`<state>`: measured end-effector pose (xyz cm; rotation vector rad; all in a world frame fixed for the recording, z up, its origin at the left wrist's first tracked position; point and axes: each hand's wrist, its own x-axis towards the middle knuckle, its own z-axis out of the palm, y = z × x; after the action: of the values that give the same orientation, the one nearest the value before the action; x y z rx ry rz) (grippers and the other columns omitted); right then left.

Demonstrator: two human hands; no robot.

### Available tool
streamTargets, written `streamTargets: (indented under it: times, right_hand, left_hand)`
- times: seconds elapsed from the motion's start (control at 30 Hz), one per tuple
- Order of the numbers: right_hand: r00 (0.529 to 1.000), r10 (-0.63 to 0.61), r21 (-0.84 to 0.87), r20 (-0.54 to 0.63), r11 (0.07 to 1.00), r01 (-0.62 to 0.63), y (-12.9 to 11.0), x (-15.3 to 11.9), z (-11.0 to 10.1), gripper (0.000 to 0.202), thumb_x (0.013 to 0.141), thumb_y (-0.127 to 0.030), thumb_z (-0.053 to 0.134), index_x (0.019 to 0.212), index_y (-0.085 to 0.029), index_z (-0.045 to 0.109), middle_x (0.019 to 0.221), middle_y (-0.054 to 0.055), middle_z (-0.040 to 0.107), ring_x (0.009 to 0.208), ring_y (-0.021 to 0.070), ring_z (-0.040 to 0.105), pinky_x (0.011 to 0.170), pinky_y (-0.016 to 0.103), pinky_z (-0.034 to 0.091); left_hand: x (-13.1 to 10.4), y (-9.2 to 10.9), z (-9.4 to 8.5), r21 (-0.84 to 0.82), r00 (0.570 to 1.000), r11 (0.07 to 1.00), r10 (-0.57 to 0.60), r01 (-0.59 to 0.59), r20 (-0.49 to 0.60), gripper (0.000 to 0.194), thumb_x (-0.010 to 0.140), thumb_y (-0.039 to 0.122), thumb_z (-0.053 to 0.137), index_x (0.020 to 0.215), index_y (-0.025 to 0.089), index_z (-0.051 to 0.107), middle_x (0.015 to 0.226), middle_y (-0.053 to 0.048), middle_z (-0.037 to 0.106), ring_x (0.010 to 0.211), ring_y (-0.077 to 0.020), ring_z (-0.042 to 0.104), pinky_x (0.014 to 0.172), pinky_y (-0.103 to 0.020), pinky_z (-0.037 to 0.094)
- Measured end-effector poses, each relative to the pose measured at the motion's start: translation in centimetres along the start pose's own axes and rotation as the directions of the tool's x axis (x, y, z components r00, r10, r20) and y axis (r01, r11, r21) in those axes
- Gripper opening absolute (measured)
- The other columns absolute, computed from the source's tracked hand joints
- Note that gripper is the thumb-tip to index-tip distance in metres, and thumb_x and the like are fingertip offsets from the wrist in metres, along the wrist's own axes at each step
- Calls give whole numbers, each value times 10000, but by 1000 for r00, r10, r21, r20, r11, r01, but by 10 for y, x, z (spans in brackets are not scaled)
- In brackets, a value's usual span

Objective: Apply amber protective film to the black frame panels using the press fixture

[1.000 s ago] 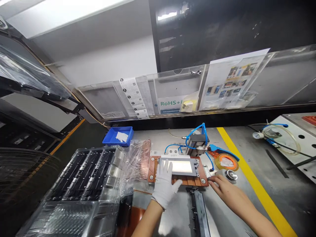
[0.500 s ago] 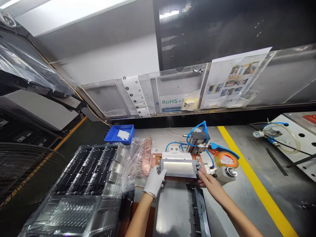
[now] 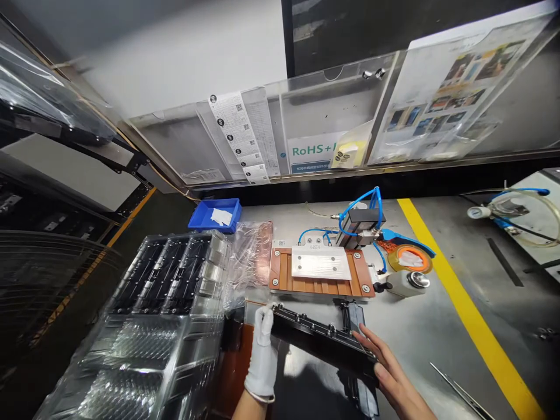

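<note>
While the gloved left hand (image 3: pixel 261 344) pinches the far end of a long black bar (image 3: pixel 321 341) between thumb and fingertips, the bare right hand (image 3: pixel 387 367) grasps its near end, fingers along the far side and thumb on the near side. The bar slants over the metal table (image 3: pixel 437 326), with a row of small fittings along its top edge. Another bar (image 3: pixel 365 396) lies on the table beneath it, its middle hidden.

With the held bar as the clock's centre, an orange block (image 3: pixel 312 286) sits at 12 o'clock, 4 screws at its corners and a flat silver plate (image 3: pixel 321 265) on top. Blue hoses (image 3: pixel 380 210) loop up at 1 o'clock. At 2 o'clock a bottle (image 3: pixel 405 284) stands just beside a tape roll (image 3: pixel 396 259). Tweezers (image 3: pixel 464 394) lie between 3 and 4 o'clock. At 9 o'clock a clear plastic tray (image 3: pixel 168 344) holds black parts (image 3: pixel 161 274). Between 10 and 11 o'clock come a plastic bag (image 3: pixel 251 256) and, beyond it, a blue bin (image 3: pixel 210 226) with 1 white glove (image 3: pixel 221 217) inside.
</note>
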<state>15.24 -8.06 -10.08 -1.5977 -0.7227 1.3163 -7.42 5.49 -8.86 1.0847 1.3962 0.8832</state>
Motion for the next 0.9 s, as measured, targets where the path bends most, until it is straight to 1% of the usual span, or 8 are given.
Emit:
streamTargets:
  times: [0.13,0.27,0.33,0.4,0.5,0.67,0.77,0.9]
  right_hand:
    - [978,53,-191,203,982,-13,-11,-2,0,573,934,-619,461,1410,-301,480,1478,68,468,1385,302,367,1119,456,369]
    - [991,-16,-319,130,946,57,-12,-5,2,501,941,-602,442,1354,-337,543,1427,51,503,1370,305,388,1133,490,339]
    - [996,-39,-388,78,919,66,-12,-6,3,488,935,-605,444,1337,-352,555,1423,54,483,1384,308,361,1138,518,321]
    - [999,-30,-435,42,899,45,-14,-7,3,479,929,-609,448,1329,-368,557,1425,54,457,1392,307,344,1140,540,308]
    - [1000,-6,-449,21,894,15,-17,-8,4,476,924,-619,444,1321,-383,556,1433,51,424,1391,299,344,1145,542,303]
    - [1000,-19,-424,-22,906,8,-16,-10,16,465,905,-631,467,1284,-389,586,1398,46,443,1382,304,352,1138,525,331]
    - [993,-78,-383,-87,923,39,-15,-10,28,435,905,-626,466,1227,-380,624,1333,46,489,1341,302,403,1147,544,304]
    - [991,-84,-349,-101,936,44,-19,-8,41,420,904,-615,477,1205,-370,637,1315,44,507,1336,297,398,1161,548,269]
  left_hand:
    - [-1,11,-5,62,998,997,31,-35,61,340,976,450,345,1094,230,574,1156,-67,617,1153,-210,564,1076,-406,411]
    - [-2,23,-23,313,962,910,250,-273,112,351,945,419,466,1238,230,508,1282,-92,593,1210,-219,558,1060,-424,443]
    - [-2,32,-34,516,854,688,478,-510,205,359,895,363,581,1227,239,526,1210,-78,641,1121,-205,617,973,-375,507]
    - [-1,40,-42,578,698,417,566,-701,439,286,875,334,620,1145,252,577,1063,-31,710,948,-182,683,817,-306,558]
    - [2,46,-44,587,601,161,354,-794,716,268,906,373,566,1148,261,599,998,4,750,747,-187,710,607,-292,555]
    - [10,42,-30,643,645,-119,30,-756,764,364,901,114,484,1206,267,610,986,-25,763,699,-217,728,594,-305,579]
    - [5,46,-17,625,630,-145,11,-767,777,351,880,142,518,1205,235,612,899,-51,764,616,-248,718,518,-325,578]
    - [-18,53,6,520,516,-114,68,-846,854,302,902,247,501,1183,188,594,854,-52,742,606,-245,709,464,-321,572]
